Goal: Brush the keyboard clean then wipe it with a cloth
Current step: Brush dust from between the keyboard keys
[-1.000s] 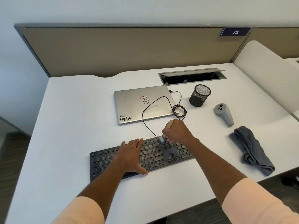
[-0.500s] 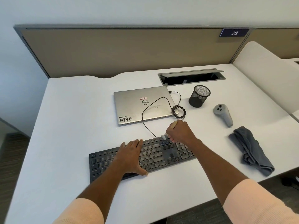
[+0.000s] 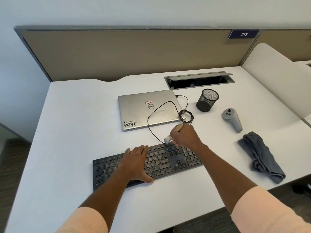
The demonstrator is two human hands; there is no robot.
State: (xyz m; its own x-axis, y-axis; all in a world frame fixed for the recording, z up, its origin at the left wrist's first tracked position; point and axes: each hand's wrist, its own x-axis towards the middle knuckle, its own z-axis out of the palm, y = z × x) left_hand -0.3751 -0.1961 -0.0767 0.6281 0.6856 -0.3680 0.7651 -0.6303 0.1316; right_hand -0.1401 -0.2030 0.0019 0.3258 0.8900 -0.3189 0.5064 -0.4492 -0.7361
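The 2 forearms rise from the lower corners of the frame toward its centre, bare above peach sleeves [image 3: 84, 221]. The left hand [image 3: 137, 163] lies flat, palm down, fingers straight, thumb spread, on the keyboard [image 3: 161, 163]. The right hand [image 3: 184, 136], just right of centre, grips a brush [image 3: 167, 140], knuckles up.

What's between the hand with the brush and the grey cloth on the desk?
Between the right hand and the cloth the head view shows only bare desk; the grey controller lies just behind that stretch.
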